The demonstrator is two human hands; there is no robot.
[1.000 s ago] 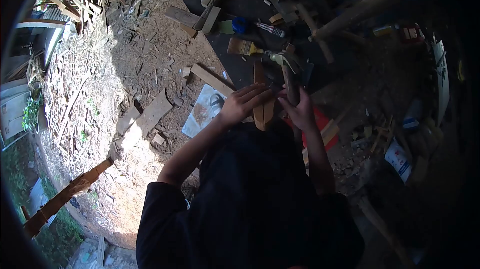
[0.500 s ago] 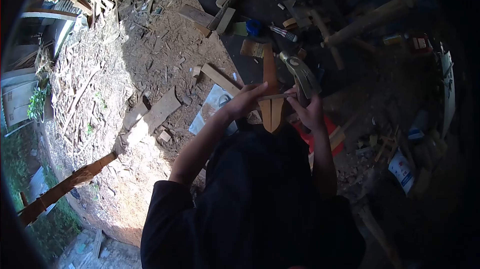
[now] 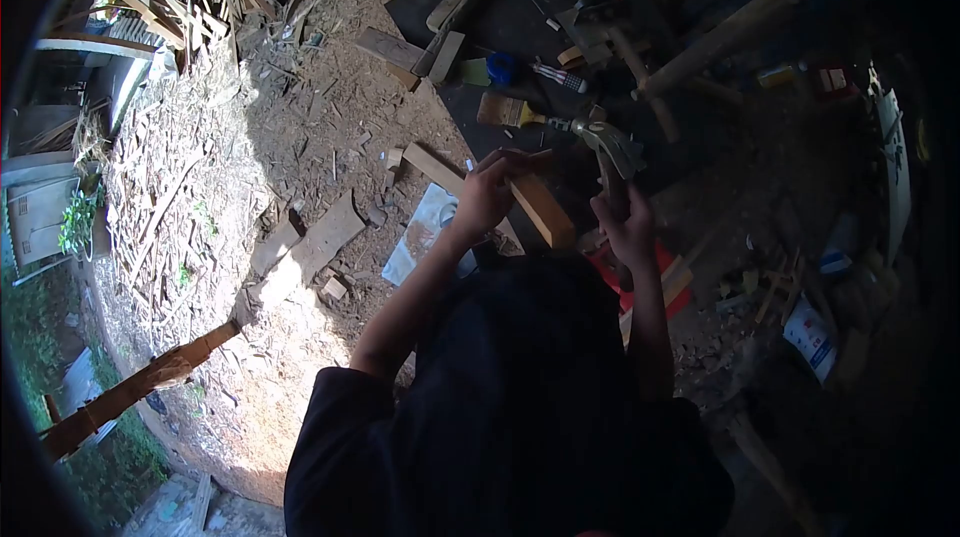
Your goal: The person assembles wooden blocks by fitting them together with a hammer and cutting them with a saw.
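Two bare hands were occupied over a dark cloth-covered lap. The left hand (image 3: 485, 199) was closed around a wooden piece (image 3: 545, 212), its pale, flat faces and squared end reaching from the fingers toward the body. The right hand (image 3: 630, 228) clasped a hammer (image 3: 606, 145) by its handle, the metal head angled upward just beyond the fingers. That head stood apart from the wooden piece.

The wooden piece had already been cut to a long form with crisp edges; its far portion was probably narrower, though the fingers and shadow hid much of it. No fastener showed on it, and whether any shaping remained could not be told.

Beyond both grips, a dark sheet (image 3: 530, 42) bore a paintbrush (image 3: 500, 110), a blue tape measure (image 3: 502, 67) and a striped-handled tool (image 3: 560, 76). The paintbrush lay nearest the left grip, the hammer's head close past its handle. Farther out to the right of the hammer, a rough wooden pole (image 3: 715, 47) crowded that side. A wooden strip (image 3: 432, 169) and a pale sheet (image 3: 410, 242) lay left of the left grip, while a red object (image 3: 668, 262) sat below the right grip, partly crossed by wood.
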